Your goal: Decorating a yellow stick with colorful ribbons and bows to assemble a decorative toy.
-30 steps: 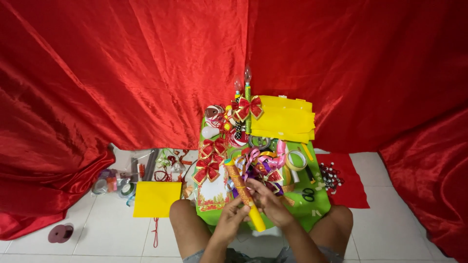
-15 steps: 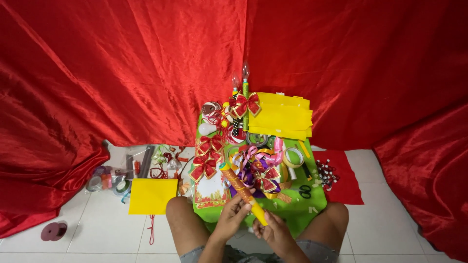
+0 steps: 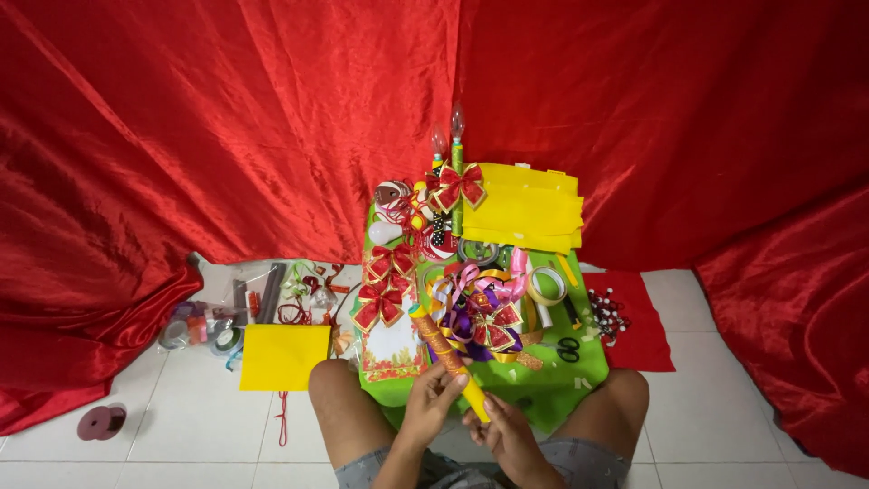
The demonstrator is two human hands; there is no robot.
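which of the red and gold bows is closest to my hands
The bow on the ribbon pile, right of the stick both hands hold; the other bows lie farther up the green table.

Seen from above: seated on white tiled floor (image 3: pixel 181 435), knees either side of a low green tabletop (image 3: pixel 579 367). Left hand (image 3: pixel 433 401) and right hand (image 3: pixel 507 430) both gripping a long yellow stick wrapped in glittery orange ribbon (image 3: pixel 445 355), angled up-left. Heaped on the tabletop: red-and-gold ribbon bows (image 3: pixel 385 285), curled coloured ribbons (image 3: pixel 475 303), yellow foam sheets (image 3: pixel 525 208), black-handled scissors (image 3: pixel 568 347). Behind, draped shiny red satin cloth (image 3: pixel 226 118).
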